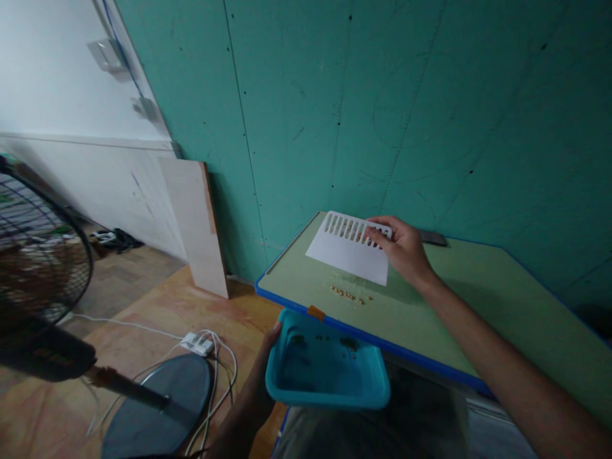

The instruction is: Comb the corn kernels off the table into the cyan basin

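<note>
Now right hand [404, 250] pinches white slotted card [347, 254] (grains [349, 295] just beside); left hand [271, 341] grasps teal tray [329, 400].

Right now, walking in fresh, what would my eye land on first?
Most likely the white slotted card, which the right hand holds by its slotted end on the green table, just behind a small line of grains. Next comes the teal bin that the left hand holds below the table's blue front edge. At far left looms a dark fan.
</note>
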Demonstrator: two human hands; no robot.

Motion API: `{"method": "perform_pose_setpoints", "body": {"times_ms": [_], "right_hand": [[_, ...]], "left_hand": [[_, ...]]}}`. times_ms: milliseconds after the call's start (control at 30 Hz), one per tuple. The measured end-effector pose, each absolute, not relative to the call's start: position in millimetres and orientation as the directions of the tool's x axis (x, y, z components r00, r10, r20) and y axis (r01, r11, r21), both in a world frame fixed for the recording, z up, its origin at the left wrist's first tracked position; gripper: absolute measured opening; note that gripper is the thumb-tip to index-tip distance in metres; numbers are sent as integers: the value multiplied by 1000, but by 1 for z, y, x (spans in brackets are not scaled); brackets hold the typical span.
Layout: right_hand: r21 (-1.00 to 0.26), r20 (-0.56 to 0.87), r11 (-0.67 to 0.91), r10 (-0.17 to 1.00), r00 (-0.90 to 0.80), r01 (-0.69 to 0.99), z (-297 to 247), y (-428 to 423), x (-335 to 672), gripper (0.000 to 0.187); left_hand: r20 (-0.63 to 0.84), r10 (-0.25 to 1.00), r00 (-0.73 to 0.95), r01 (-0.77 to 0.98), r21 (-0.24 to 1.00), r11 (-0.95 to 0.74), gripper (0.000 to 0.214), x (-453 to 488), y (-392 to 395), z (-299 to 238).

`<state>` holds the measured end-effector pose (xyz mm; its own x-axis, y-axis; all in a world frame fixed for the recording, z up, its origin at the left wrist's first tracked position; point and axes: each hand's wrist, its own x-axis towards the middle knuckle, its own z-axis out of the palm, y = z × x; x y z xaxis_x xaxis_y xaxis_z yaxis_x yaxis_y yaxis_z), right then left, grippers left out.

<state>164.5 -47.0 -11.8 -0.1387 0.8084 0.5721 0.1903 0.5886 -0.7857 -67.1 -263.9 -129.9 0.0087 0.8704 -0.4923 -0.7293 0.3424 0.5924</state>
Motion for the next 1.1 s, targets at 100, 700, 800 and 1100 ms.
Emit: {"method": "perform_pose_setpoints", "body": {"times_ms": [100,700,800,1100], "right_hand": [[-793,579,580,813,-66,189,-13,-40,188,34],[-863,464,478,878,-115,165,-54,-53,185,38],[-870,452,467,884,-124,157,-55,-53,185,38],[-850,463,474,881,-104,232,-58,-52,186,37]], "left_hand": [[-474,878,62,-732,576,363,78,-59,-263,-131],[-549,835,37,-740,546,392,75,-50,-268,-122],[-570,821,43,-724,549,419,79,-49,-267,-124],[-537,842,58,-769,513,381,76,-46,-269,-127]]}}
